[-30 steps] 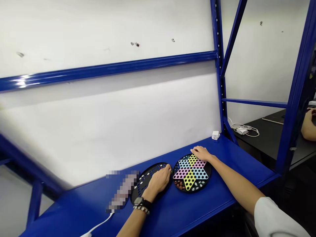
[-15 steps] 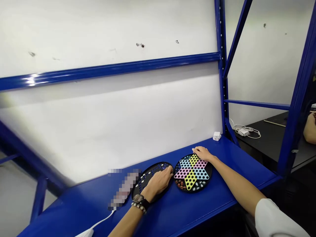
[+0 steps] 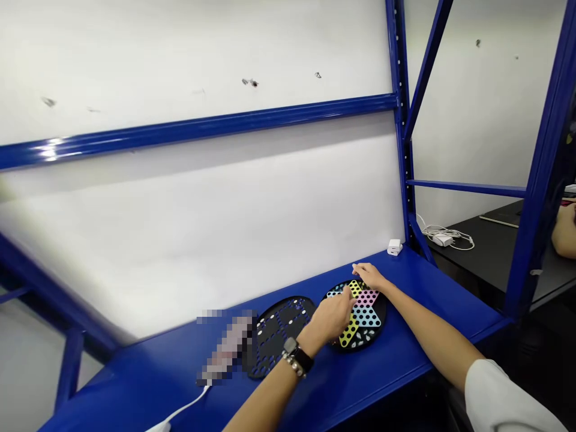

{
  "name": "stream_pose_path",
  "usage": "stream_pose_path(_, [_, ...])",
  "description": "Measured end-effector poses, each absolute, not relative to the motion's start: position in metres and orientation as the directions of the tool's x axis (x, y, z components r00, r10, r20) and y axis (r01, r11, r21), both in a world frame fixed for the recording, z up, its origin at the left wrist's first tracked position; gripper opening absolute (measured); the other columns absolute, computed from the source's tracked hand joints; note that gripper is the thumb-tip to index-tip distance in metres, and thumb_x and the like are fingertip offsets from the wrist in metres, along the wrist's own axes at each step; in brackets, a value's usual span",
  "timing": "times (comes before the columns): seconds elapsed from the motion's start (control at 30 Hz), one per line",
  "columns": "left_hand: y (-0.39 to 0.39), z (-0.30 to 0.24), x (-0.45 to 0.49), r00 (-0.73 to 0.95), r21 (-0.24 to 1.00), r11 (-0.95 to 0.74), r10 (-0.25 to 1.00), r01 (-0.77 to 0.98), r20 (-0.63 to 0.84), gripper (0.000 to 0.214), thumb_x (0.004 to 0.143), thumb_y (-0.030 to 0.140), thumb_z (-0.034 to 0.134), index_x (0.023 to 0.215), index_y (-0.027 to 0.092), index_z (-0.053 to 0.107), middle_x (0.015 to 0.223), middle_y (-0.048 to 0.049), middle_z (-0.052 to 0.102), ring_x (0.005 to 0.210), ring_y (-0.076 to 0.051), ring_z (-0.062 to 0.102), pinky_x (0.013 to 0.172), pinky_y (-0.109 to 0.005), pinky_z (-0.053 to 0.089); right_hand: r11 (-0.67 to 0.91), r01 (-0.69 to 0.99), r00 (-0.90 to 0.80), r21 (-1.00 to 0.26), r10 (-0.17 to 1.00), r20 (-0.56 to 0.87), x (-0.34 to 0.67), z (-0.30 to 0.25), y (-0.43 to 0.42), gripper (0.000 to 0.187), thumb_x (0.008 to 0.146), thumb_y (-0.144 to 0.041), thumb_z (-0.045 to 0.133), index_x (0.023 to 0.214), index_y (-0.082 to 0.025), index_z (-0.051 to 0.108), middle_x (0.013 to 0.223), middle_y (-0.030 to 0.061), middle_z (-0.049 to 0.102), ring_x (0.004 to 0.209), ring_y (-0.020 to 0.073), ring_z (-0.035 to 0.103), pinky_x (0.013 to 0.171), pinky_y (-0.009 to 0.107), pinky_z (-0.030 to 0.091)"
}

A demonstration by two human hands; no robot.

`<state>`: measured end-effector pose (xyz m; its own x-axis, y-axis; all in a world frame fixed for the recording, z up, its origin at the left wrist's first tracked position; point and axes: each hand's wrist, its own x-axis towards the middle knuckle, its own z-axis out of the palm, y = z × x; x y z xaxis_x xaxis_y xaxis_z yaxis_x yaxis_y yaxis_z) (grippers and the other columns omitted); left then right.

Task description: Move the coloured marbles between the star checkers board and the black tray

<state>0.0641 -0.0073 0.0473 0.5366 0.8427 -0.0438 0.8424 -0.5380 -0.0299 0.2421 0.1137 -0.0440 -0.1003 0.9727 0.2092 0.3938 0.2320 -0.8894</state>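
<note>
A round Chinese checkers board (image 3: 372, 315), with a yellow, pink and blue star full of holes, lies on the blue table. Clear and coloured pieces sit in its black rim pockets. My left hand (image 3: 333, 315), with a watch and beads at the wrist, is over the board's left part. Its fingers are curled together; whatever they hold is hidden. My right hand (image 3: 369, 276) is by the board's far edge, its fingers partly stretched out and slightly apart. Left of the board lies a round black perforated plate (image 3: 274, 339) with a few white spots on it.
A blurred-out flat object (image 3: 227, 351) with a white cable (image 3: 186, 405) lies to the left. A white charger block (image 3: 395, 247) stands at the back right. Blue frame posts (image 3: 400, 120) rise behind. Coiled white cables (image 3: 445, 237) and another person's arm (image 3: 564, 231) are at the right.
My left hand has moved right, from the black plate to over the star board, uncovering the plate. My right hand has shifted slightly at the far edge, its fingers lifting a little.
</note>
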Motion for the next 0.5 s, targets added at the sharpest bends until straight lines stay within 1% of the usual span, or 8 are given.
stream_pose_path(0.1, [-0.014,0.044,0.107,0.616,-0.084,-0.62,0.784,0.78,-0.073,0.029,0.102,0.034,0.027,0.11,0.017,0.049,0.094,-0.0126,0.071,0.087,-0.026,0.07,0.072,-0.033,0.048,0.214,0.293,-0.047,-0.932,0.977,0.21,0.243,-0.044,0.119,0.049,0.089,-0.056,0.039,0.078,-0.019,0.068,0.09,0.0073,0.072,0.089,0.0214,0.065,0.084,0.032,0.048])
stream_pose_path(0.23, [-0.013,0.035,0.135,0.616,-0.154,-0.618,0.785,0.771,-0.067,0.024,0.098,0.032,0.04,0.11,0.015,0.052,0.092,-0.0143,0.071,0.084,-0.028,0.071,0.069,-0.034,0.05,0.207,0.23,0.053,-0.951,0.973,0.224,0.244,-0.044,0.124,0.047,0.088,-0.054,0.039,0.076,-0.018,0.067,0.086,0.0073,0.072,0.083,0.0204,0.066,0.079,0.031,0.05])
stream_pose_path(0.3, [-0.011,0.032,0.14,0.611,-0.176,-0.61,0.79,0.773,-0.052,0.023,0.096,0.031,0.044,0.109,0.015,0.054,0.092,-0.0148,0.071,0.083,-0.028,0.071,0.068,-0.035,0.05,0.199,0.213,0.086,-0.957,0.971,0.221,0.246,-0.045,0.126,0.047,0.087,-0.054,0.038,0.074,-0.018,0.066,0.084,0.0069,0.071,0.079,0.0197,0.065,0.077,0.031,0.051])
stream_pose_path(0.4, [-0.008,0.03,0.14,0.631,-0.182,-0.628,0.774,0.757,-0.05,0.024,0.095,0.031,0.044,0.11,0.014,0.054,0.092,-0.0152,0.071,0.084,-0.028,0.071,0.068,-0.035,0.05,0.19,0.197,0.104,-0.962,0.971,0.214,0.247,-0.047,0.129,0.048,0.086,-0.055,0.039,0.073,-0.018,0.066,0.082,0.0067,0.071,0.074,0.0189,0.064,0.075,0.031,0.051])
stream_pose_path(0.5, [-0.006,0.029,0.138,0.647,-0.163,-0.644,0.761,0.747,-0.043,0.026,0.096,0.029,0.041,0.114,0.014,0.052,0.094,-0.0145,0.072,0.084,-0.027,0.07,0.069,-0.034,0.05,0.188,0.192,0.104,-0.963,0.972,0.21,0.246,-0.049,0.131,0.049,0.085,-0.057,0.04,0.073,-0.018,0.066,0.081,0.0064,0.07,0.072,0.0183,0.064,0.074,0.031,0.05])
